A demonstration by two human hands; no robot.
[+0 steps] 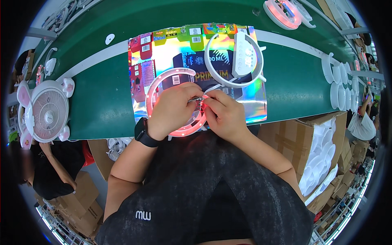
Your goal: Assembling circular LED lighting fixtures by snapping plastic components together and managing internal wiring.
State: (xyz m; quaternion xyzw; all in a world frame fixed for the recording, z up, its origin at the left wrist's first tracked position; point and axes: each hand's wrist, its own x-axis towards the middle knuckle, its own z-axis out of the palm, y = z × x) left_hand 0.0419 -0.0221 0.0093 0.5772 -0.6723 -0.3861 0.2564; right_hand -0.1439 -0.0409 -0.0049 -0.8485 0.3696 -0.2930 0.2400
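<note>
In front of me lies a curved light strip ring (152,87), white with several small lamps glowing red-pink. My left hand (173,107) is over its inner side, thumb and fingers pinched at a small silvery piece (195,99); what exactly they grip is partly hidden. My right hand (225,113) meets it from the right, fingertips closed around the end of a thin white cable (213,87). That cable leads toward a white ring frame (208,61) with a white control box (244,55) set inside it. Reddish light shows between the hands.
A printed, shiny sheet (163,49) covers part of the green table (294,90). At left stands a white fan (49,114) with pink ears; beside it is another person's arm (57,165). White ring parts (337,75) stand at right, above an open carton (286,139) of white parts.
</note>
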